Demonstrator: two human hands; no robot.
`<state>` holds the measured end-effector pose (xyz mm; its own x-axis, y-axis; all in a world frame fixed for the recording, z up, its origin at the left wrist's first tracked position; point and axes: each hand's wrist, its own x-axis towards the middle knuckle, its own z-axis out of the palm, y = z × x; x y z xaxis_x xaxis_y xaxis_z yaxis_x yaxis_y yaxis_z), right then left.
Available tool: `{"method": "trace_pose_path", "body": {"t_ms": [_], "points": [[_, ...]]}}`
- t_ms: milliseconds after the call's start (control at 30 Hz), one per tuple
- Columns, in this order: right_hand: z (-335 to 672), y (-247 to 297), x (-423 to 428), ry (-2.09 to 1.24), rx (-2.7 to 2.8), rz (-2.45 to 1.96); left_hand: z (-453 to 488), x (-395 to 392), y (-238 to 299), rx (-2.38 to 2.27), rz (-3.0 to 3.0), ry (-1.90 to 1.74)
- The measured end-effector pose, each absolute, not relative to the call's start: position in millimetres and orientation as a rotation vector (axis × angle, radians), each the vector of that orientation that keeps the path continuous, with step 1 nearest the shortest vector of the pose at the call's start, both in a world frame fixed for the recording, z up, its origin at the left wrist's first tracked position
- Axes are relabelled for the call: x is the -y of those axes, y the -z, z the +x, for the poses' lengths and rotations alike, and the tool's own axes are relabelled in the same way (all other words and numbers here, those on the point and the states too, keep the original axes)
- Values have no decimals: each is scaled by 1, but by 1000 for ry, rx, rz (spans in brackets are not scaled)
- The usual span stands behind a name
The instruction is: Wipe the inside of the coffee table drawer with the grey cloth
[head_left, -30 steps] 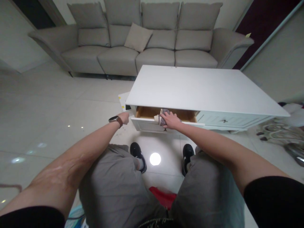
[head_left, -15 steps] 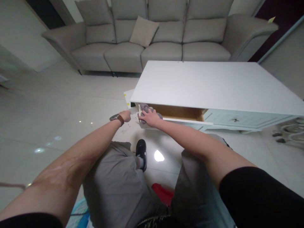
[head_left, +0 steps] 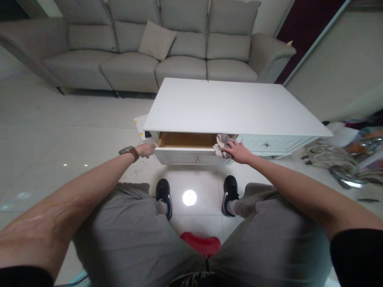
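A pulled-out drawer [head_left: 179, 156] of the white coffee table [head_left: 230, 105] shows its bare wooden inside. At the drawer's left end, my left hand [head_left: 145, 150], with a watch at the wrist, is closed round the corner of its front panel. My right hand [head_left: 239, 152] grips a bunched grey and cream cloth [head_left: 222, 144] against the right end of the same panel. The cloth folds over the panel's top edge, and its underside is hidden. A small metal knob [head_left: 198, 160] sits midway along the drawer front.
Behind the table stands a grey sofa [head_left: 128, 65] with a beige cushion [head_left: 157, 40]. A second drawer [head_left: 275, 144], shut, is on the right. Cables and other items [head_left: 326, 159] lie on the floor at far right. A red object [head_left: 202, 244] lies between my legs.
My right hand has slid the cloth from the drawer's left end to its right end. My left hand stays by the left corner. The camera view has turned rightward.
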<state>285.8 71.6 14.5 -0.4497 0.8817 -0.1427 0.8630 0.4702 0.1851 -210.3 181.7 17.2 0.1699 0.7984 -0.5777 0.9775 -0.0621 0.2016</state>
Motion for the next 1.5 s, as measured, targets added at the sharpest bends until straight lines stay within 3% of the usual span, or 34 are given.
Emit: {"method": "trace_pose_path", "body": {"t_ms": [200,367,733,967,1167,1300,1500], "points": [[339,-5,-51,-204,-2269,1814,-221,-185,-13,-1642,1761,380],[315,-3,-57,-248,-2340,1691,-217,-182,-17,-1642,1798,356],[144,-7,-102,-183,-2690,1188,-210,-178,-36,-1858,2024,320],[21,4,-121,-330,-2834,1072,-224,-177,-42,-2064,1966,-40],[-60,17,-128,-633,-2781,606,-224,-173,-44,-2068,2003,-185],[-71,34,-122,-711,-2589,287,-221,-175,-37,-1831,2215,-214],[-12,47,-107,-508,-2664,458,-211,-174,-30,-1610,2154,-42]]}}
